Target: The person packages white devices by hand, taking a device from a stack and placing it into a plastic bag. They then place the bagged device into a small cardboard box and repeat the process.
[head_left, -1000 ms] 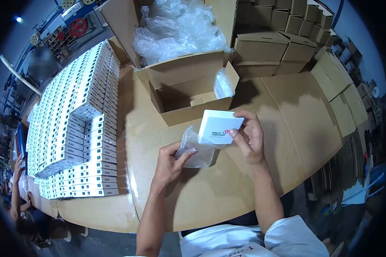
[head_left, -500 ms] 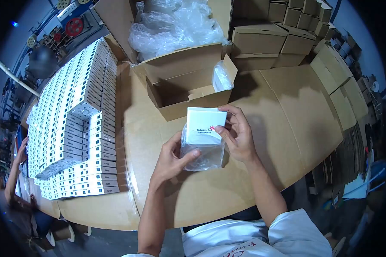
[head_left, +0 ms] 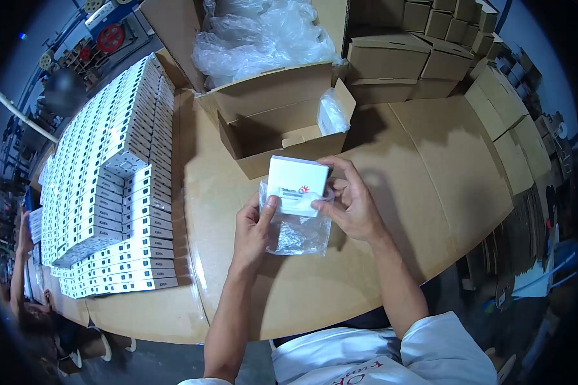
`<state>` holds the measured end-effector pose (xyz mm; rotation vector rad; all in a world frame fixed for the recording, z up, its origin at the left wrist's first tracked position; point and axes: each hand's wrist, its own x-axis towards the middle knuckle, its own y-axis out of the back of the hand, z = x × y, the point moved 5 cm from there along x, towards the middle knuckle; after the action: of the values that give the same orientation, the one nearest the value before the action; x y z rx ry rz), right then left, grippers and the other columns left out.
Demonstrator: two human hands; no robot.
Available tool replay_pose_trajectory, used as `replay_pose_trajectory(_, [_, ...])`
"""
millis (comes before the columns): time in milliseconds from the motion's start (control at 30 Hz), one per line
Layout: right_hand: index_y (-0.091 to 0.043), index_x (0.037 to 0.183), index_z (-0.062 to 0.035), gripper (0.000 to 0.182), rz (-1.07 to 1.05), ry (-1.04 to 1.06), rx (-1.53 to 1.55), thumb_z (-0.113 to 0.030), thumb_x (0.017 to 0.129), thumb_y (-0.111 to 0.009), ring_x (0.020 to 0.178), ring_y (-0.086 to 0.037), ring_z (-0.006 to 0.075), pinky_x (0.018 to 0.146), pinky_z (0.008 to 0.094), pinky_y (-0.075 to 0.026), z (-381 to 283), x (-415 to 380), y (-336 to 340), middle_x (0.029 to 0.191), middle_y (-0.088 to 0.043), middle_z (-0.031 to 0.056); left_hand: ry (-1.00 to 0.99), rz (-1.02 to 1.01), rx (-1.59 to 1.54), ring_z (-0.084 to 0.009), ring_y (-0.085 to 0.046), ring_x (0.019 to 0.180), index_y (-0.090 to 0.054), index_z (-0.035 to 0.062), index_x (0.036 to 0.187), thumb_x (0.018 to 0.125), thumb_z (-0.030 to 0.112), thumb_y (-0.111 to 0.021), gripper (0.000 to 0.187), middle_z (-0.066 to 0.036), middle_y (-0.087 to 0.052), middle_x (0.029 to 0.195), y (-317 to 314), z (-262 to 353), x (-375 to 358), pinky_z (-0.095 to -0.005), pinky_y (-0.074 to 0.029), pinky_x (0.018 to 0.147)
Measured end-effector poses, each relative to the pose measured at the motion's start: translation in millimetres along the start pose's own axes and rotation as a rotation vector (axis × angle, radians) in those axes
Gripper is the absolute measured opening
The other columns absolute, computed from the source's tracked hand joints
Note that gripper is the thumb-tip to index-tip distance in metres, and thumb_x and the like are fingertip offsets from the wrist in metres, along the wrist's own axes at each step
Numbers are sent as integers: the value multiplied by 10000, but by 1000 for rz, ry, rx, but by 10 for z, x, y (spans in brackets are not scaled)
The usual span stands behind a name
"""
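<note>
A small white box [head_left: 297, 174] with a red logo and dark print sits partly inside a clear plastic bag [head_left: 300, 237], its upper part sticking out of the bag. My left hand [head_left: 253, 224] grips the bag and the box's lower left, thumb on the front. On the other side my right hand [head_left: 353, 202] holds the box's right edge, thumb on its front and fingers behind. Just beyond them stands an open cardboard carton [head_left: 263, 168], with one bagged white box [head_left: 332, 114] upright at its right end.
Many white boxes [head_left: 109, 192] are stacked on the left of the cardboard-covered table [head_left: 289, 308]. A large carton of clear bags [head_left: 263, 42] stands at the back. Closed brown cartons [head_left: 388, 64] line the back right. Another person's arm [head_left: 20, 256] shows at far left.
The white box has shifted slightly left and its lower part is deeper in the bag. My left thumb has moved up onto the box front. At far left the other person's hand has moved.
</note>
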<state>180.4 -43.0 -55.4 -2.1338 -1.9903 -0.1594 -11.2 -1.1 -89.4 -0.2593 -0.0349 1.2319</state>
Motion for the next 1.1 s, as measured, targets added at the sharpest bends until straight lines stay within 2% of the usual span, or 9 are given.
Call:
replay_pose_trajectory(133, [-521,1285,-34,401,43,0,-69,-24,928,-704,847,-641,83,724,248,-521,-28,-2,42,921,-691,76,-23,-34,78,-88,-593,959,-653,3,1213,1054,258,-562,314,-26,-690,1053,-4,49,-17,-258,-467,865])
replay_pose_trajectory(233, [-542,1271,-36,385,73,14,-174,-41,926,-715,870,-649,85,760,251,-532,24,-2,46,932,-695,58,-73,-26,62,-85,-589,953,-647,-4,1218,1057,254,-557,318,-27,-686,1051,-21,0,-2,-257,-468,858])
replay_pose_trajectory(433, [-549,1338,-45,517,2,-51,0,-45,872,-774,975,-644,106,855,279,-544,-33,-11,-85,1098,-685,71,-96,105,-16,-87,-578,952,-640,-9,1231,1075,268,-519,340,-26,-677,1054,-64,27,-39,-265,-466,856])
replay_pose_trajectory(567, [-599,1314,-62,476,-1,-92,-39,-8,869,-759,1003,-644,108,867,277,-544,5,-31,-97,1169,-678,66,-122,129,49,-97,-582,1004,-638,-15,1262,1085,288,-487,382,-43,-680,1104,-27,12,-36,-271,-461,899])
replay_pose_trajectory(733, [-694,1156,-27,288,12,-31,-78,-21,875,-756,978,-656,110,842,274,-544,75,-37,-51,1073,-716,70,-192,141,148,-133,-581,1123,-624,-19,1328,1091,293,-466,422,-82,-673,1235,-57,135,-57,-282,-436,998])
replay_pose_trajectory(800, [-736,1051,-3,184,18,20,-148,-67,881,-765,963,-667,124,823,277,-540,134,-23,-9,987,-741,82,-195,155,132,-133,-583,1113,-634,-23,1310,1092,297,-464,424,-85,-681,1216,-46,106,-45,-285,-439,993])
replay_pose_trajectory(900, [-737,1068,-3,199,61,125,-257,-100,895,-760,931,-669,129,816,276,-534,145,-20,35,978,-747,83,-189,110,-13,-154,-590,1133,-619,-19,1306,1097,319,-436,438,-90,-668,1223,-24,7,-14,-305,-445,1009])
replay_pose_trajectory(967, [-736,1078,0,204,93,14,-156,-109,905,-751,941,-669,129,829,273,-530,141,-36,40,971,-750,89,-138,24,-254,-169,-576,1182,-587,2,1335,1100,334,-413,442,-82,-638,1257,-56,-63,8,-327,-439,1042])
replay_pose_trajectory(1100, [-724,1123,1,242,211,-133,61,-123,917,-742,979,-676,139,869,269,-523,167,-76,17,1022,-750,119,-154,-20,-292,-191,-578,1203,-548,-9,1359,1102,327,-395,449,-118,-629,1279,-65,-75,10,-356,-449,1054])
